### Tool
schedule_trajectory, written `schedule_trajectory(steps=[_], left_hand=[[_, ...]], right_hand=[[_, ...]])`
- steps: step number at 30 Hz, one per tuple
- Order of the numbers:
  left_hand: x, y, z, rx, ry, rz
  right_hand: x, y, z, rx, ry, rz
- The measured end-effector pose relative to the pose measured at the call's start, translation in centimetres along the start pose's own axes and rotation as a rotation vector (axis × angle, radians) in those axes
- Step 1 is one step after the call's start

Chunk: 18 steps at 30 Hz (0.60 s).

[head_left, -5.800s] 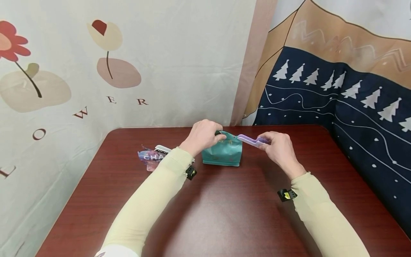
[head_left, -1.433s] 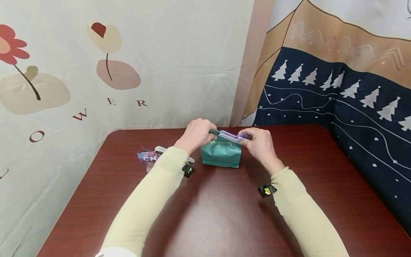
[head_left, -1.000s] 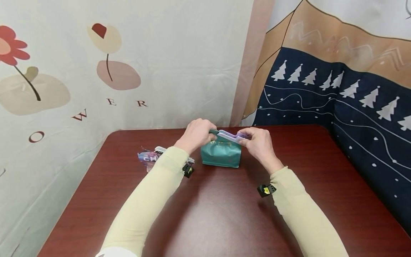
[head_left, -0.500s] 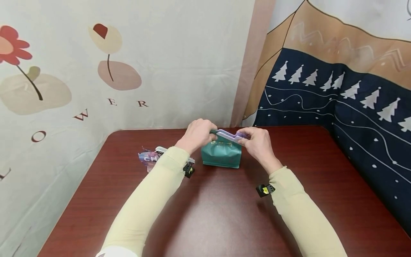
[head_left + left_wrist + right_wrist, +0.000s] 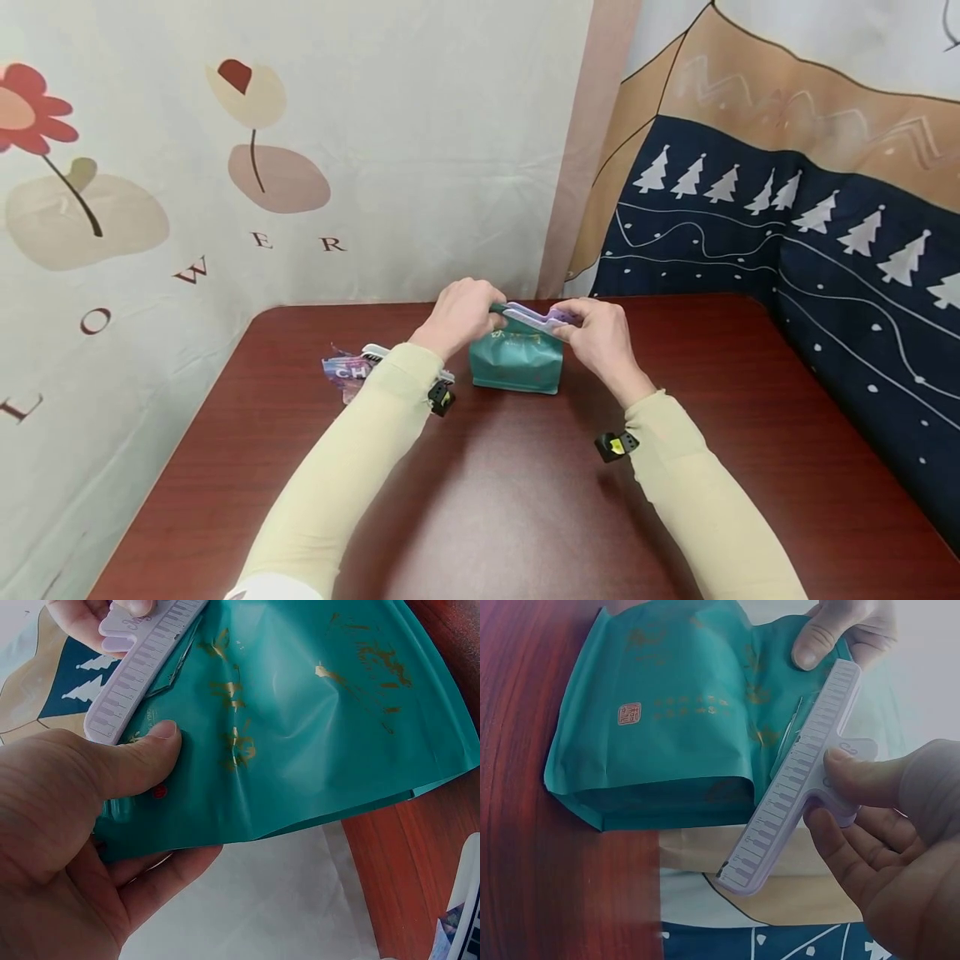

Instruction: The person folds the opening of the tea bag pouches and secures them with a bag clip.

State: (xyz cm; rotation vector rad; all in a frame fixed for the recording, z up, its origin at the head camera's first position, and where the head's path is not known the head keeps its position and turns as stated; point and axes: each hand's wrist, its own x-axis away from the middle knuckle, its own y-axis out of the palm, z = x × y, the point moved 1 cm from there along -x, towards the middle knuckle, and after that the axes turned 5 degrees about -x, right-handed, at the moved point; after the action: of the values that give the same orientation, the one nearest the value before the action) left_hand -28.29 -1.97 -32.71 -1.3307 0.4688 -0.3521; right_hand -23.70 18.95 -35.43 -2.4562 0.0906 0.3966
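Observation:
A teal pouch (image 5: 516,367) with gold lettering stands on the table in the head view. My left hand (image 5: 463,312) pinches its top left edge, thumb on the front and fingers behind, as the left wrist view shows. Along the pouch's top lies a lilac bag clip (image 5: 791,784) printed with piano keys. My right hand (image 5: 600,333) squeezes the clip's handle tabs between thumb and fingers. In the right wrist view the clip's bar slants across the pouch's upper part, close to the left thumb. Whether its bars bite on the pouch cannot be told.
A blue and purple packet (image 5: 345,368) lies on the table (image 5: 525,483) at left, partly hidden behind my left forearm. With it is a white bar (image 5: 466,900) with dark key-like marks. Printed cloth (image 5: 450,150) hangs behind the table.
Since the oldest frame, my right hand has brought the clip leftward from the pouch's right side to along its top. Over the last second both hands stay almost still.

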Motion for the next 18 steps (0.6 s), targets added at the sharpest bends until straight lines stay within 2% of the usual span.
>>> schedule_trajectory(steps=[8,13,18], left_hand=[[0.13,0.03,-0.53,0.06,-0.038,-0.03],[0.14,0.1,-0.84,0.106,-0.025,-0.003],[0.05,0.15,-0.86,0.1,-0.014,0.025]], right_hand=[[-0.02,-0.16,0.25,-0.012,0.026,-0.019],[-0.07,-0.31,0.29,-0.013,0.03,-0.021],[-0.15,-0.37,0.19,-0.015,0.022,-0.02]])
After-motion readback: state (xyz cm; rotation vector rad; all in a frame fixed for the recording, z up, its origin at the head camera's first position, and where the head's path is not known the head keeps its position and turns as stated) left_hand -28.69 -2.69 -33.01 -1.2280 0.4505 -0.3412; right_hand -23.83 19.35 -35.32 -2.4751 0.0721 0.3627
